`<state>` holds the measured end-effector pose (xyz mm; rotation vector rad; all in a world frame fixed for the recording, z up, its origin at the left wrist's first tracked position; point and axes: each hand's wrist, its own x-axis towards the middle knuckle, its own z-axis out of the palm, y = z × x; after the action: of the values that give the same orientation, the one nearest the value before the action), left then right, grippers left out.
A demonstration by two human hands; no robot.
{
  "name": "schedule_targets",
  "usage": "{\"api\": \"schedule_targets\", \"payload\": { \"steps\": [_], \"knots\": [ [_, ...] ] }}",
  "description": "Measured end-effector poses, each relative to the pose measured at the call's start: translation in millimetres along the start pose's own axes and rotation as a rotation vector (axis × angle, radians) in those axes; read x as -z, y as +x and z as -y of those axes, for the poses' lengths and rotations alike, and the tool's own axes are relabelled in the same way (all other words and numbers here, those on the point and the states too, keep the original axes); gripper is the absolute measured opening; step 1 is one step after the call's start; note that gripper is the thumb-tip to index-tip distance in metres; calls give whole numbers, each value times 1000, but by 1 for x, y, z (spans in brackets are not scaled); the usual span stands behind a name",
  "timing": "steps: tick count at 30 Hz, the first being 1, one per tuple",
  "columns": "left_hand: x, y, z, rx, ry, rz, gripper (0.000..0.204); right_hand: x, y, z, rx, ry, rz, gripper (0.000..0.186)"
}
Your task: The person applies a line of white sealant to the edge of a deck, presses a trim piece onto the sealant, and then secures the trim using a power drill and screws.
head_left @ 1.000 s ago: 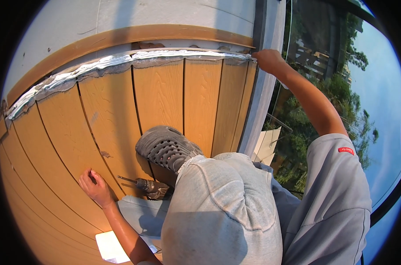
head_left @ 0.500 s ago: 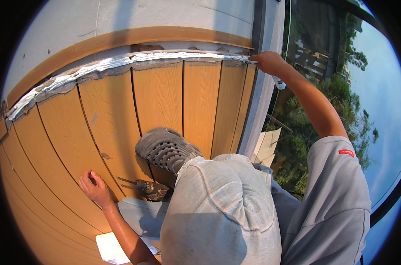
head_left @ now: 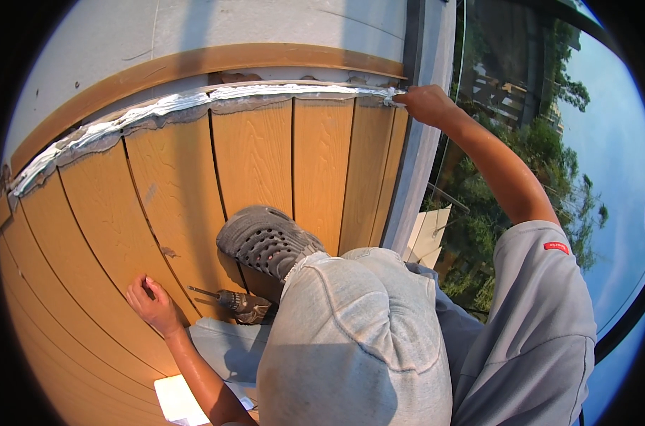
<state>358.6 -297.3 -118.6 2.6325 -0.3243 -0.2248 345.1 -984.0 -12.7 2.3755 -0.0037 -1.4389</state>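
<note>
My right hand (head_left: pixel 429 105) is closed on a small, pale tool (head_left: pixel 397 98), too hidden to identify, at the right end of an uneven strip of white sealant (head_left: pixel 255 90). That strip runs along the upper edge of yellow-brown wood-grain planks (head_left: pixel 251 156), with ragged grey material along it. A brown trim board (head_left: pixel 280 55) lies just beyond. My left hand (head_left: pixel 149 304) is low on the planks at the left, fingers loosely bent and apart, nothing visible in them. A power drill (head_left: pixel 244 305) with a long bit lies to its right, by my dark perforated clog (head_left: pixel 262 241).
A grey wall surface (head_left: pixel 280 21) lies beyond the trim. A metal frame (head_left: pixel 423 57) and glass (head_left: pixel 500 85), with trees and sky showing, border the right side. A white sheet (head_left: pixel 179 394) lies at the lower left. My bent leg in pale trousers fills the lower middle.
My right hand has moved slightly leftward along the sealant strip with the small tool. My left hand and the drill stay in about the same place.
</note>
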Motion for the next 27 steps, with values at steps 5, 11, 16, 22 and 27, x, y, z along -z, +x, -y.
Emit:
{"api": "schedule_targets", "payload": {
  "steps": [5,11,16,22,27],
  "knots": [
    [1,-2,2,24,9,11,12,23,-2,6,92,27,-47,36],
    [3,1,-5,18,-1,17,11,31,-2,-8,-37,189,-60,35],
    [2,3,-5,-11,-16,-16,11,-11,16,-56,-175,770,168,45],
    [3,-1,-4,5,-9,-14,12,-39,14,-61,-524,1329,285,48],
    [1,2,-3,2,1,-13,12,-28,34,-63,-599,1164,340,41]
  ]
}}
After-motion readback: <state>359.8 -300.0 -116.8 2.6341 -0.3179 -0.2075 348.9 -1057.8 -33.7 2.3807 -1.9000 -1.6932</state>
